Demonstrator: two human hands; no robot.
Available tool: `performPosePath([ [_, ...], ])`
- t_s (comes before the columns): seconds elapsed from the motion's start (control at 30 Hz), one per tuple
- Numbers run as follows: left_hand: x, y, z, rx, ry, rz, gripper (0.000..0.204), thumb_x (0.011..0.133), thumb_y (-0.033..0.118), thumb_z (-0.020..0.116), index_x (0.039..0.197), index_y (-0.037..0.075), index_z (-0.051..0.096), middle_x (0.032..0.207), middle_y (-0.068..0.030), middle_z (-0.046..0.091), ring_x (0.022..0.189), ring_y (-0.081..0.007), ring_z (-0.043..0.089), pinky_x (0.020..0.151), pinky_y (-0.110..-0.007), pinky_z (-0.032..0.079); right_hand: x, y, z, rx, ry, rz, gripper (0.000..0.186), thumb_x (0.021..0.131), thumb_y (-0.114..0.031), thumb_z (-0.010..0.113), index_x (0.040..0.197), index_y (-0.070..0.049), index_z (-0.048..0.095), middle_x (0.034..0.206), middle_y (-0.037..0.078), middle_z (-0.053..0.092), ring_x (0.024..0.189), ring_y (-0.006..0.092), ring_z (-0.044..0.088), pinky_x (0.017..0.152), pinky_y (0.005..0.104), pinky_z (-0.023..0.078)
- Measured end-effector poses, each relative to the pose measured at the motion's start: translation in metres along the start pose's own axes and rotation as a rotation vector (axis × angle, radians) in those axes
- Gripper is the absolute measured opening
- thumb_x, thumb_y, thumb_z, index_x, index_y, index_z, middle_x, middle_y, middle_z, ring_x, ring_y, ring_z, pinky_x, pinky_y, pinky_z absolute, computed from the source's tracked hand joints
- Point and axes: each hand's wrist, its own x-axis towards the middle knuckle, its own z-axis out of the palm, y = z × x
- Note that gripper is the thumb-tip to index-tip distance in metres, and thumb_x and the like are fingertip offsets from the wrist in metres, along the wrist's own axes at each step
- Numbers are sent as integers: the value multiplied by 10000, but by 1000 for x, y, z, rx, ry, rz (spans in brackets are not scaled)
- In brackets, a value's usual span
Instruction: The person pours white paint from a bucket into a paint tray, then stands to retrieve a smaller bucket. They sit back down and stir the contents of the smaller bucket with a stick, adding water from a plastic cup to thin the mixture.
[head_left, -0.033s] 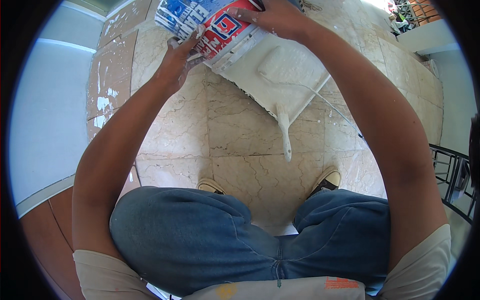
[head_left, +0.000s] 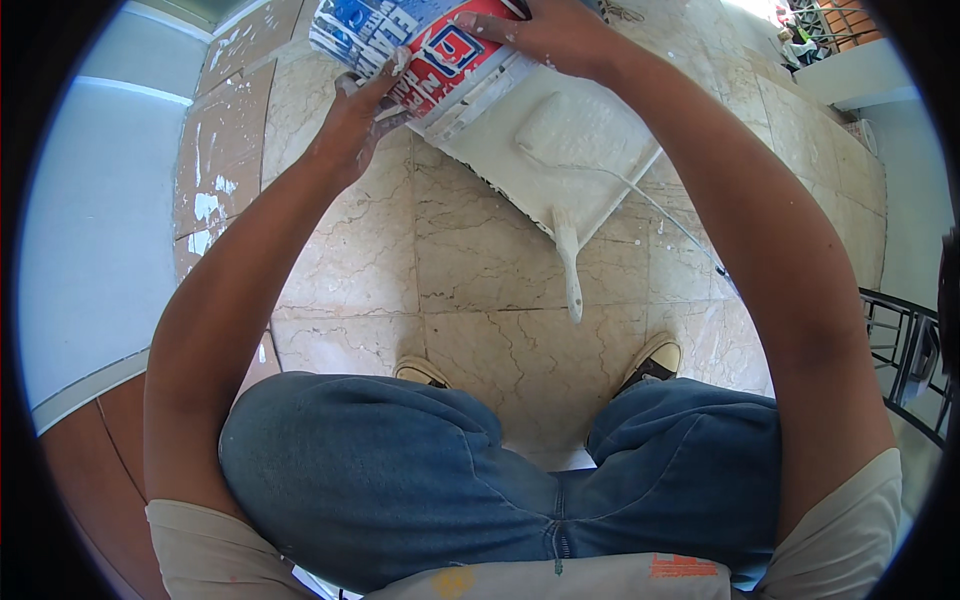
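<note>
A blue, red and white paint bucket [head_left: 430,85] is held tilted at the top of the view, over the far part of a white paint tray [head_left: 600,125]. My left hand [head_left: 358,125], smeared with white paint, grips its lower left end. My right hand [head_left: 555,38] clasps the other side, thumb across the label. The bucket's opening is not clearly visible. In the tray lies a paint roller [head_left: 555,125] coated in white, its thin wire frame running out to the right. A white-handled paintbrush [head_left: 568,262] rests across the tray's near corner.
Marble-look floor tiles [head_left: 530,370] spread under the tray and around my shoes [head_left: 655,358]. Paint-spattered brown sheets [head_left: 220,160] lie along the left wall [head_left: 100,220]. Black metal railing [head_left: 905,350] stands at the right, and assorted items [head_left: 797,45] sit at the far right.
</note>
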Motion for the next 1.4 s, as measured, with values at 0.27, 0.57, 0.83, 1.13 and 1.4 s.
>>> performPosePath([
  [0.27, -1, 10, 6, 35, -94, 48, 1001, 875, 616, 738, 1509, 38, 223, 1438, -132, 478, 1311, -273, 503, 1123, -482, 416, -7, -21, -20, -90, 33, -1, 722, 877, -381, 778, 1339, 80, 471, 1251, 300, 617, 1159, 372, 620, 1011, 420, 481],
  [0.57, -3, 11, 3, 76, -4, 126, 1047, 873, 583, 758, 1535, 48, 150, 1478, -141, 439, 1358, -275, 459, 1151, -515, 371, -11, -23, -17, -136, 100, -64, 783, 877, -397, 787, 1388, 80, 434, 1306, 310, 585, 1215, 383, 597, 1062, 423, 459],
  [0.83, 1, 8, -5, 51, -12, 191, 1061, 895, 461, 777, 1540, 22, 58, 1508, -190, 401, 1395, -305, 448, 1172, -536, 372, -11, -26, -18, 11, 83, -144, 731, 849, -348, 823, 1343, 63, 473, 1277, 265, 603, 1185, 349, 604, 1045, 416, 464],
  [1.13, 6, 6, -7, 76, 19, 240, 1068, 904, 385, 791, 1535, 12, 15, 1521, -242, 356, 1406, -325, 431, 1165, -518, 402, -16, -32, -18, -69, 118, -54, 761, 839, -344, 837, 1358, 65, 459, 1305, 277, 578, 1218, 352, 584, 1062, 412, 455],
  [1.4, 4, 7, -24, 70, 0, 245, 1059, 881, 484, 791, 1547, 40, 97, 1523, -142, 404, 1408, -288, 435, 1173, -604, 321, -18, -40, -13, -22, 130, -73, 774, 827, -356, 850, 1348, 65, 464, 1269, 270, 580, 1185, 347, 592, 1040, 410, 465],
])
